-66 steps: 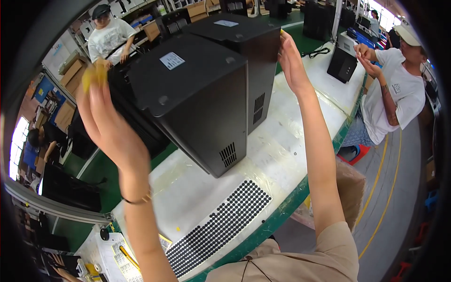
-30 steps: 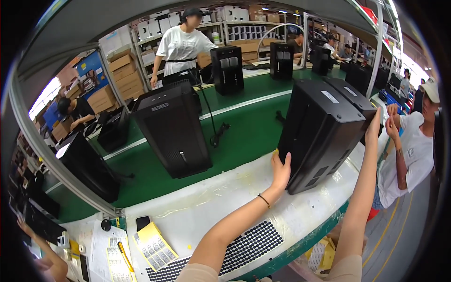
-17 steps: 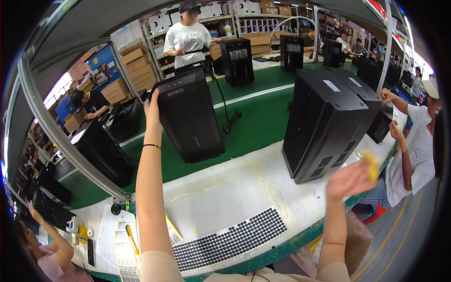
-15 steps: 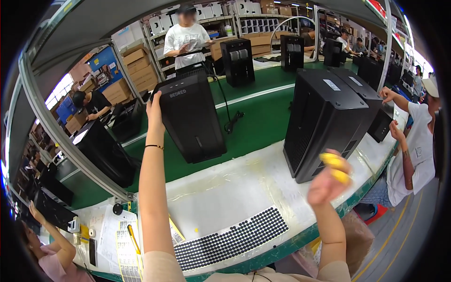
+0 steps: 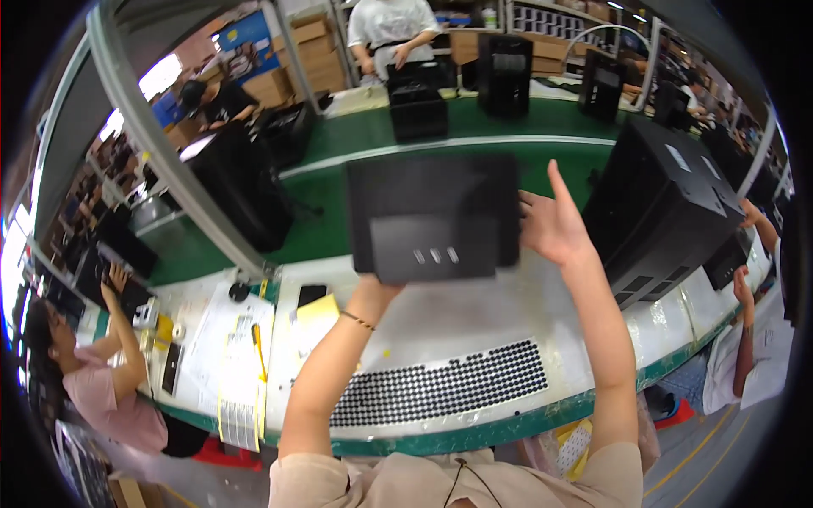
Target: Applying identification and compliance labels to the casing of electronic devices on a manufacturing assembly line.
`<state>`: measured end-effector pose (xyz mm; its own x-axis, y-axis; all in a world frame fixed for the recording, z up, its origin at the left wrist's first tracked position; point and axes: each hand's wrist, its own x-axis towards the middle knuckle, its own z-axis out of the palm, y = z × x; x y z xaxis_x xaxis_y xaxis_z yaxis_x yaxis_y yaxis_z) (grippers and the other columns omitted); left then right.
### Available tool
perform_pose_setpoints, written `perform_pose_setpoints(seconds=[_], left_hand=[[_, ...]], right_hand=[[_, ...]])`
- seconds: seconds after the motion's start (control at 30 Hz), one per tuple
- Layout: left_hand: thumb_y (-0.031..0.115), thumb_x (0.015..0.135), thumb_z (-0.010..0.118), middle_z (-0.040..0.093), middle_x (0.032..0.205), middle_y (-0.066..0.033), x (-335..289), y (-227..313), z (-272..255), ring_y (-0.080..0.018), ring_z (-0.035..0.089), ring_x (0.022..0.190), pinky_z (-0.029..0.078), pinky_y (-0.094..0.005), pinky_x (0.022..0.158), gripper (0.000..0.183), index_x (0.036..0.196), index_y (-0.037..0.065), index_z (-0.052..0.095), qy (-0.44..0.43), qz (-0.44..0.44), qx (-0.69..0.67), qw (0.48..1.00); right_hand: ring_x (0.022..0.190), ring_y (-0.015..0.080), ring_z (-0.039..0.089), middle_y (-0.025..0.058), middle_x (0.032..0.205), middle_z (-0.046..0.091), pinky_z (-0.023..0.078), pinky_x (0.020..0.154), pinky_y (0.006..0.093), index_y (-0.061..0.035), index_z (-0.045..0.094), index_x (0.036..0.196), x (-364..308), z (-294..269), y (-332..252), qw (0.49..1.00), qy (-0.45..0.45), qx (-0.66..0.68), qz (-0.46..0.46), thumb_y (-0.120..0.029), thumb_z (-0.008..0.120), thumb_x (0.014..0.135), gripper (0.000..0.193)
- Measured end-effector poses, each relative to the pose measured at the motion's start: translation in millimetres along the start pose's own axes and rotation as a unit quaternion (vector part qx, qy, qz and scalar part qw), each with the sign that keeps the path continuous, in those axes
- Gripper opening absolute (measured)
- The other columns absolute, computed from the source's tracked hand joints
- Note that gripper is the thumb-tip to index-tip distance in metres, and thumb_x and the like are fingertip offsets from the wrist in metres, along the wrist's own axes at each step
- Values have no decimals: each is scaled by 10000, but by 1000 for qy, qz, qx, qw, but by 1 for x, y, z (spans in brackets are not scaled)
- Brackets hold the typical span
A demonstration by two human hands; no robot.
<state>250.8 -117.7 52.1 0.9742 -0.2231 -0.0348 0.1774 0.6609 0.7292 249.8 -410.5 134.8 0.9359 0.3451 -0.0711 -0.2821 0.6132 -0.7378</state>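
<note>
A tall black appliance [image 5: 434, 199] is between my hands at the middle of the bench, its panel with several small light marks facing me. My left hand [image 5: 378, 289] holds its lower left edge, the fingers hidden behind the casing. Against the right side press the fingers of my right hand [image 5: 557, 224], while the thumb sticks up apart. In front of the appliance lies a sheet of small round black pads [image 5: 445, 383].
More black appliances stand around: a large one [image 5: 665, 212] at right, one [image 5: 241, 186] at left behind a metal post [image 5: 169, 144]. A green conveyor [image 5: 330, 212] runs behind. Yellow paper [image 5: 318, 311] and a yellow-handled cutter [image 5: 259, 351] lie left. Co-workers stand on both sides and opposite.
The appliance has come nearer and turned, its marked panel now toward me. My right hand has moved from beside the large appliance onto its right side; my left hand has shifted down to its lower edge.
</note>
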Motion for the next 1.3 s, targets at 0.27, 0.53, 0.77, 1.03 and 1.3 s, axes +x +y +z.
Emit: perform_pose_setpoints(seconds=[0.27, 0.53, 0.77, 1.03, 1.3], left_hand=[[287, 903, 574, 614, 1161, -47, -38, 39, -14, -164, 611, 972, 483, -286, 877, 534, 1369, 61, 441, -23, -44, 13, 999], [361, 770, 731, 111, 1552, -210, -70, 59, 14, -338, 147, 1436, 154, -417, 1149, 1032, 1501, 15, 90, -185, 344, 392, 833], [257, 738, 770, 41, 1522, -313, -99, 6, -36, -573, 56, 1379, 141, -636, 1091, 974, 1511, 178, 183, -161, 514, 486, 689], [154, 800, 694, 506, 1315, -195, -154, 74, -79, -399, 483, 1219, 412, -439, 1006, 502, 1257, 25, 528, -42, 347, 647, 678], [206, 807, 707, 586, 1160, -129, -151, 84, -207, -308, 511, 1002, 407, -399, 894, 564, 1300, 43, 485, 234, 217, 772, 550]], right_hand=[[1300, 193, 420, 79, 1393, 479, 324, 1076, 310, -37, 397, 1413, -41, 0, 107, 999, 12, -33, -29, -614, 421, 932, 752], [1184, 178, 490, 77, 1278, 544, 394, 1010, 326, -35, 519, 1294, 44, 15, 118, 959, 172, -107, -196, -389, 452, 996, 467], [1169, 187, 505, 81, 1270, 545, 410, 992, 335, -40, 505, 1296, 45, 11, 153, 952, 175, -104, -230, -344, 469, 987, 435], [1150, 199, 524, 86, 1260, 546, 432, 969, 348, -47, 487, 1299, 41, -55, 104, 922, 254, -121, -266, -284, 491, 975, 401], [1130, 211, 543, 91, 1249, 547, 454, 945, 361, -54, 468, 1302, -54, -30, 188, 890, 297, -134, -319, -225, 513, 963, 382]])
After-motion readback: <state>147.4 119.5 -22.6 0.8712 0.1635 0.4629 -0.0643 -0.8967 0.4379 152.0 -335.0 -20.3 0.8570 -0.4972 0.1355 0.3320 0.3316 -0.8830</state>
